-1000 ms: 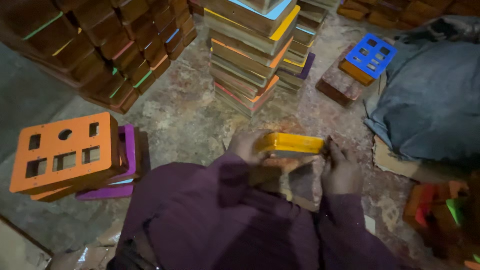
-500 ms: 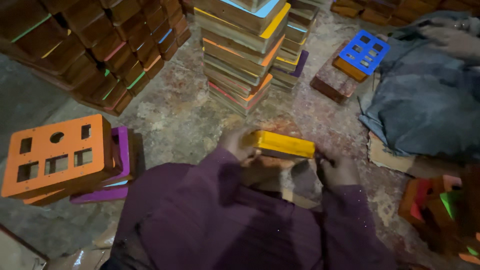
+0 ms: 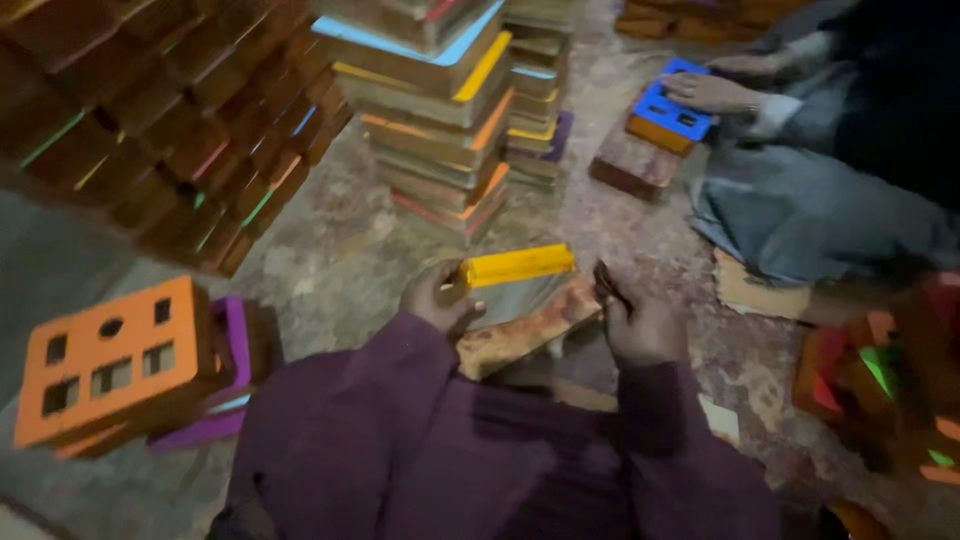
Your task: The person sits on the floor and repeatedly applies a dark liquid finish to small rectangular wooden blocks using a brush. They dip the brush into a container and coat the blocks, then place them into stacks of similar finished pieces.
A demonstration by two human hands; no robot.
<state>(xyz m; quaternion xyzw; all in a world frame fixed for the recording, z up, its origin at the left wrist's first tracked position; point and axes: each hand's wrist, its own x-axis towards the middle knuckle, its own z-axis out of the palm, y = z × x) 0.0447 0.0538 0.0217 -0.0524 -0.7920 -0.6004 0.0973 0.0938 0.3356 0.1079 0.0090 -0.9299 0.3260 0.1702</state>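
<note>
Yellow-topped flat wooden board (image 3: 518, 265) lying nearly level, long axis running left to right with its right end tipped slightly up, left end pinched in the closed left hand (image 3: 440, 298), right hand (image 3: 635, 322) curled loosely just off its right end, grip unclear. Beneath it a bare brown wooden slab (image 3: 530, 325); ahead a tall stack of colour-edged boards (image 3: 440, 110), at left an orange board with cut-out holes (image 3: 110, 355) on a purple one (image 3: 235, 345), at far right another person's hand (image 3: 712, 92) on a blue board (image 3: 672, 105). Compared with a second ago, right hand off the yellow board.

Dark purple long sleeves (image 3: 420, 400), loose folds, cuffs at wrists; bare hands, no gloves.
</note>
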